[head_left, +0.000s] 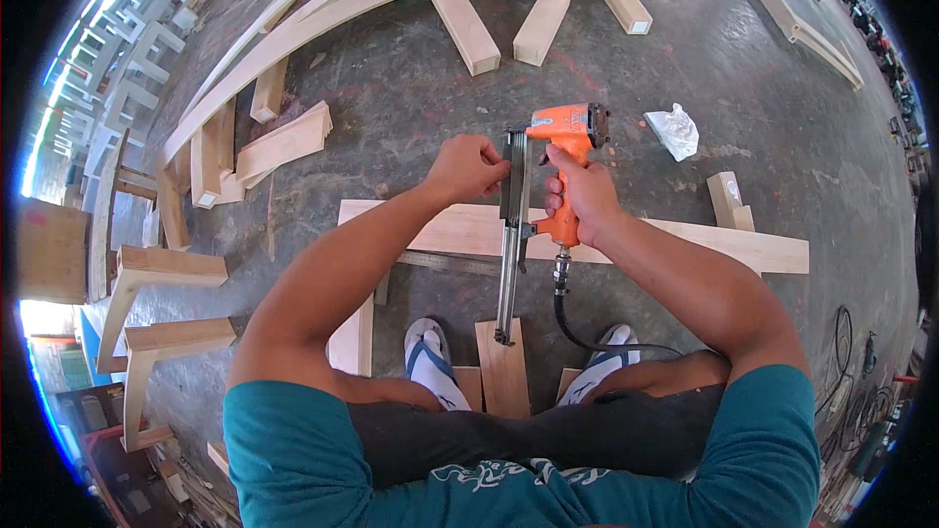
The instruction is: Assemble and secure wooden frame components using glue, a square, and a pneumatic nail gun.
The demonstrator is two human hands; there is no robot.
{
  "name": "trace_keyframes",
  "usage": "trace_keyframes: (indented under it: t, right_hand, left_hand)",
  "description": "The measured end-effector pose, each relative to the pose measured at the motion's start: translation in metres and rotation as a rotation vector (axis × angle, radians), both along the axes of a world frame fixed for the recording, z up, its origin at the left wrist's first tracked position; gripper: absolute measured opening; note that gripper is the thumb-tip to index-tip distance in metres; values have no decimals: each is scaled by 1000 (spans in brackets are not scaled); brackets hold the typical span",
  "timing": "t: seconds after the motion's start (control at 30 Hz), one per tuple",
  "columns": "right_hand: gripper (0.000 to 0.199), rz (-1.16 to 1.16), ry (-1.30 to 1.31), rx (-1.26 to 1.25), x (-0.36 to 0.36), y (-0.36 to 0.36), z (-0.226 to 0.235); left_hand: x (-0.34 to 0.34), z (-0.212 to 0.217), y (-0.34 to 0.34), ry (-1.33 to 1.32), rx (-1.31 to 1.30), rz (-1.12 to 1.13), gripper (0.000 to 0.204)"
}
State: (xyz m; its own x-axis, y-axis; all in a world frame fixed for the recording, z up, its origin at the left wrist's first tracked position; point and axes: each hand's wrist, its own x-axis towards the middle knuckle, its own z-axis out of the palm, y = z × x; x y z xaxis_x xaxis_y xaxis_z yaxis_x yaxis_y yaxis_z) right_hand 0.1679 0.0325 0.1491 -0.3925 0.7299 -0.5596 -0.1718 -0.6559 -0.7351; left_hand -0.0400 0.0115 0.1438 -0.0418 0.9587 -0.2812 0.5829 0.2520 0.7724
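Note:
An orange pneumatic nail gun (560, 123) is held over the wood between my knees, its long magazine (511, 264) pointing back toward me. My right hand (587, 198) wraps around its handle. Beside the magazine's dark upper part, my left hand (468, 172) is closed in a pinch, with its fingertips against the edge. Whatever lies between those fingertips is too small to make out. A black air hose (577, 334) runs from the handle's base toward my right leg. Beneath the tool, a long pale wooden board (460, 229) lies crosswise on the floor.
Curved wooden frame pieces (323, 24) spread across the far floor. Angled wooden parts (176, 340) stand at left. A crumpled white bag (673, 131) and a small wood block (726, 199) lie right. Another plank (504, 368) sits between my feet. Coiled cables (843, 362) lie far right.

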Motion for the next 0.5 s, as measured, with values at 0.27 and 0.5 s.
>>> trace_keyframes:
  t: [0.27, 0.5]
  right_hand:
    - [28, 40, -19, 25, -6, -1, -2]
    - [28, 82, 33, -2, -5, 1, -2]
  left_hand:
    - [-4, -7, 2, 107, 67, 20, 29]
    - [-2, -18, 3, 224, 110, 20, 45]
